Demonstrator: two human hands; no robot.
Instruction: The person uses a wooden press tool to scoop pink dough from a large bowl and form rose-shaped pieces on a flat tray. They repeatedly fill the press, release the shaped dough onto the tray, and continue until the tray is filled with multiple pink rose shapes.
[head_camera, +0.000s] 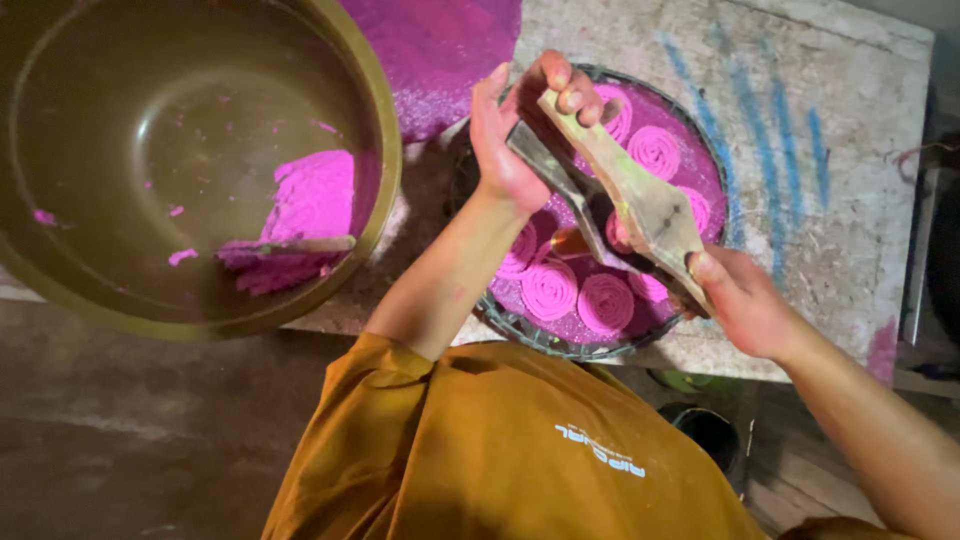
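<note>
- Hands both on a worn two-armed wooden press (625, 195), held over a round tray (520, 325) of pink spiral coils (548, 288).
- Left hand (515, 130) clenched around upper ends; right hand (735, 300) grasping lower end.
- Large brass-coloured bowl (385, 120) with pink dough (310, 205) beside it on the stained desk (850, 230).

Left hand (520, 125) raised with fingers curled in a grip, right hand (740, 300) clenched lower, forearms angled inward.
</note>
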